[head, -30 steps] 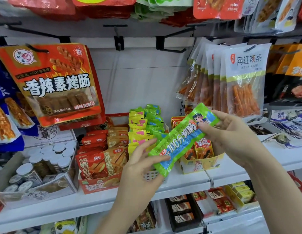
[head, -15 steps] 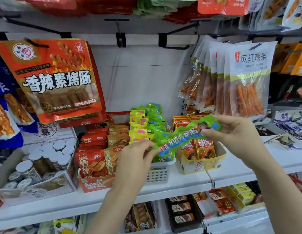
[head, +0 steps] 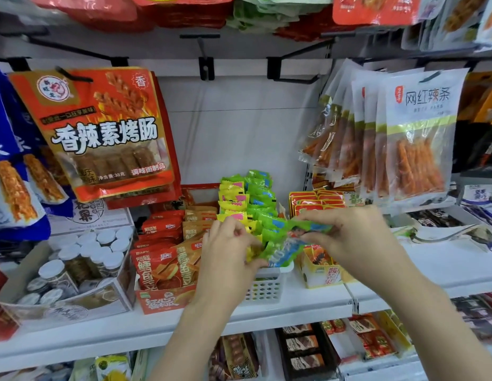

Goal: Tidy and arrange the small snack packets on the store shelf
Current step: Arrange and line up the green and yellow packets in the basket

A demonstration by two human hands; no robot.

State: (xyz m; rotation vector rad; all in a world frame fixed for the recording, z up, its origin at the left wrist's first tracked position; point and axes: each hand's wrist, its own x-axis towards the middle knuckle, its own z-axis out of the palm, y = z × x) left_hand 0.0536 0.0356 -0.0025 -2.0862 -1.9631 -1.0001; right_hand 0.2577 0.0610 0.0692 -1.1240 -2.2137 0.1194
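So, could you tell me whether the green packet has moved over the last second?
Yes. The green packet has come down and back toward the white basket, its lower end now at the basket's rim.

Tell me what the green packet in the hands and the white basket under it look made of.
Green packet: apparently thin glossy plastic film; it crumples and glints. White basket: probably rigid moulded plastic, matte, with a grid of holes.

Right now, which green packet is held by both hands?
The long green-and-blue packet above the white basket, pinched by left hand and right hand; others stand filed.
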